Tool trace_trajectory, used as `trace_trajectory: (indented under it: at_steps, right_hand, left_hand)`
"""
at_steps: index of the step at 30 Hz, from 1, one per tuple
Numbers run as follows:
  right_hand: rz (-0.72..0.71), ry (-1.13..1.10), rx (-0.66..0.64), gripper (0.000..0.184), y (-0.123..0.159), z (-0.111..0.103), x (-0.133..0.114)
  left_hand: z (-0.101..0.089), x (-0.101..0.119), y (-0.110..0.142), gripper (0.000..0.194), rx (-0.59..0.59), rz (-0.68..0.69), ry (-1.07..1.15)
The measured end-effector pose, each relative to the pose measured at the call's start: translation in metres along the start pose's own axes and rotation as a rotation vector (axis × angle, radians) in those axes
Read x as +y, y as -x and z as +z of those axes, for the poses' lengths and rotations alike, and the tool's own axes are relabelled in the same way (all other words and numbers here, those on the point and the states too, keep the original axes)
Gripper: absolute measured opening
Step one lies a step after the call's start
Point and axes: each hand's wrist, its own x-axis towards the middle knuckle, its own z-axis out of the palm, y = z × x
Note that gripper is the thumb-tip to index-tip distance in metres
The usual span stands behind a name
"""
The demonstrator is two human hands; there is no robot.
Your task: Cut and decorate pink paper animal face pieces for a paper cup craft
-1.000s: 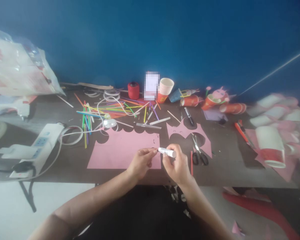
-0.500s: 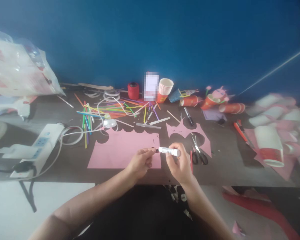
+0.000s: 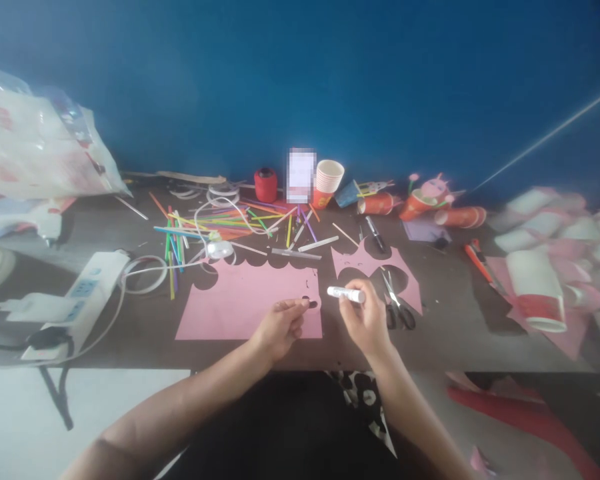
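Note:
Between thumb and forefinger, my left hand (image 3: 279, 328) pinches a small black oval piece (image 3: 313, 304). It is held above the right part of a pink paper sheet (image 3: 235, 293) whose far edge has scalloped cut-outs. My right hand (image 3: 369, 323) grips a white marker (image 3: 346, 294), its end pointing left towards the black piece but apart from it. Whether the marker is capped cannot be made out. Open scissors (image 3: 399, 307) with black handles lie just right of my right hand, beside a pink paper offcut (image 3: 407, 290).
Coloured sticks (image 3: 215, 220) and a white cable spread over the table's back. A power strip (image 3: 80, 300) and a glue gun (image 3: 45, 220) lie left. Paper cups (image 3: 535, 287) pile up right, near a red-handled cutter (image 3: 475, 257). A black pen (image 3: 375, 235) lies behind the offcut.
My right hand has drawn the marker to the right, away from the black piece, leaving a gap. My left hand keeps its pinch in nearly the same place.

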Motion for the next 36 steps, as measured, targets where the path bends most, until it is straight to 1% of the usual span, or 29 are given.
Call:
trace_trajectory:
  at_steps: [2,4,7,9,11,15,17,19,23,25,27,29,32,36]
  right_hand:
    - [0.093,-0.140,0.048,0.016,-0.004,-0.001,0.007]
    - [0.183,-0.328,0.056,0.014,-0.004,0.000,0.010]
    - [0.246,-0.566,-0.012,0.013,0.003,0.009,0.004]
    - [0.257,-0.630,-0.089,0.013,0.011,0.016,-0.004]
    - [0.258,-0.619,-0.140,0.013,0.019,0.021,-0.011]
    - [0.229,-0.479,-0.197,0.010,0.031,0.027,-0.019]
    - [0.173,-0.410,-0.207,0.010,0.035,0.029,-0.020]
    - [0.096,-0.343,-0.204,0.011,0.037,0.030,-0.021]
    - [-0.074,-0.170,-0.223,0.018,0.040,0.032,-0.022]
    - [-0.146,-0.093,-0.234,0.021,0.041,0.033,-0.021]
    - [-0.185,-0.041,-0.245,0.022,0.043,0.035,-0.021]
    - [-0.178,-0.018,-0.265,0.023,0.044,0.036,-0.021]
    - [-0.117,-0.033,-0.307,0.022,0.047,0.037,-0.023]
    - [-0.066,-0.082,-0.380,0.020,0.048,0.036,-0.026]
  left_hand:
    - [0.000,0.005,-0.001,0.021,0.038,-0.027,0.099]
    - [0.002,0.012,-0.003,0.015,0.081,-0.052,0.236]
    - [0.006,0.022,-0.009,0.007,0.136,-0.101,0.441]
    - [0.008,0.027,-0.013,0.002,0.156,-0.124,0.540]
    - [0.008,0.031,-0.015,0.002,0.157,-0.122,0.592]
    - [0.010,0.034,-0.017,0.007,0.101,-0.085,0.647]
    - [0.012,0.034,-0.017,0.008,0.076,-0.080,0.662]
    - [0.015,0.034,-0.017,0.007,0.076,-0.077,0.665]
    - [0.021,0.035,-0.014,0.003,0.130,-0.047,0.637]
    - [0.023,0.035,-0.012,0.006,0.145,-0.028,0.618]
    - [0.025,0.033,-0.010,0.010,0.147,0.000,0.596]
    - [0.026,0.030,-0.009,0.013,0.141,0.044,0.567]
    - [0.027,0.024,-0.008,0.018,0.128,0.104,0.511]
    - [0.026,0.019,-0.008,0.024,0.121,0.107,0.417]
